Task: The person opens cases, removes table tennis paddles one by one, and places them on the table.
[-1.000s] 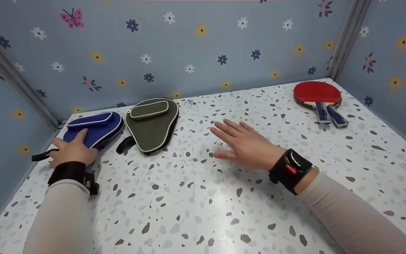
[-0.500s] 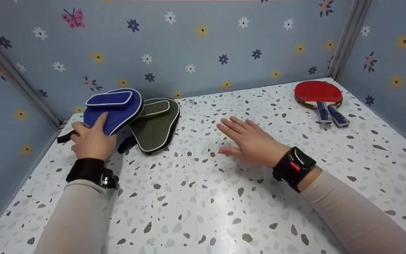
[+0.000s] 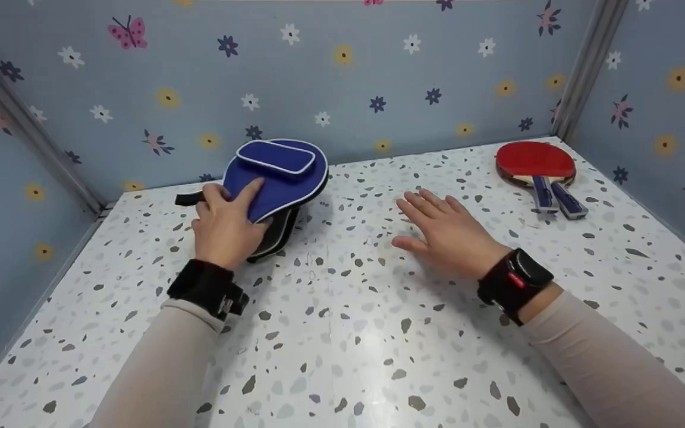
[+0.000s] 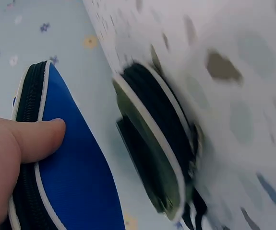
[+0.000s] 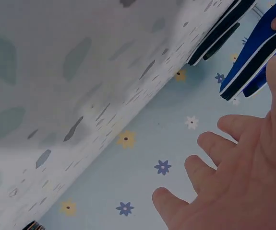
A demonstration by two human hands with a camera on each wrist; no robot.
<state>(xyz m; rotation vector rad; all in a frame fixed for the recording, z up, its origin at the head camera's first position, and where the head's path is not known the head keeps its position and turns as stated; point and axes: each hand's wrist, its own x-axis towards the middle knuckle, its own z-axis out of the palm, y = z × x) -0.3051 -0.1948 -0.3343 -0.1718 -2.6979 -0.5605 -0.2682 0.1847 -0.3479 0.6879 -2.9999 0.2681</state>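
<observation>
My left hand (image 3: pixel 223 223) grips a blue zipped paddle case (image 3: pixel 280 178) and holds it lifted over a green paddle case (image 3: pixel 277 235), which lies on the table mostly hidden beneath it. In the left wrist view my thumb (image 4: pixel 30 141) presses on the blue paddle case (image 4: pixel 70 187), and the green paddle case (image 4: pixel 154 143) lies flat beside it. My right hand (image 3: pixel 446 232) hovers open, fingers spread, above the speckled table (image 3: pixel 348 333) to the right of the cases. In the right wrist view the blue paddle case (image 5: pixel 258 57) shows beyond my fingers (image 5: pixel 219 143).
Two table tennis paddles (image 3: pixel 536 163) with red rubber and blue-white handles lie stacked at the far right corner. Blue flowered walls (image 3: pixel 330 77) enclose the table at the back and on both sides. A black strap (image 3: pixel 188 199) hangs from the blue case.
My left hand has lifted the blue case from the far left of the table and carried it rightward over the green case. My right hand drifted slightly right.
</observation>
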